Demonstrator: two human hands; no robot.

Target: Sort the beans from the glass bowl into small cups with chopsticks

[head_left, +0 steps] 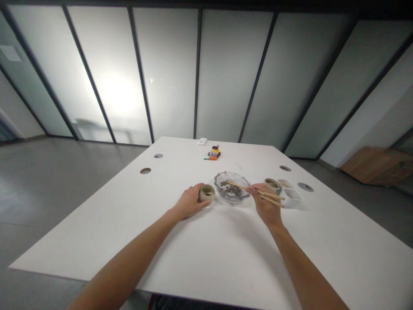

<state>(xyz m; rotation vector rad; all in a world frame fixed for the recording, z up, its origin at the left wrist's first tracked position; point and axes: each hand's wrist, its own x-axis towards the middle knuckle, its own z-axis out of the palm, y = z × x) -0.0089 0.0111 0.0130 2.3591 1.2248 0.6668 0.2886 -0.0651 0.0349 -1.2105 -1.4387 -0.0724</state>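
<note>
My left hand (191, 201) is wrapped around the side of a small pale green cup (207, 193) that stands on the table. A few small dark bits lie inside the cup. In my right hand (266, 202) is a pair of wooden chopsticks (271, 197), held closed around their middle. Their tips reach into a clear glass bowl (232, 199) with a scalloped rim. Small dark and pale pieces, perhaps seeds, are spread over the bowl's bottom. Whether the tips pinch a piece is too small to tell.
Beyond my right hand stand another small cup (272, 184) with dark contents and white dishes (292, 198). Farther back are a toy car (214, 151), an orange carrot-shaped item (211, 158) and a white box-like item (202, 141). Round holes (145, 171) pierce the white table (193, 258).
</note>
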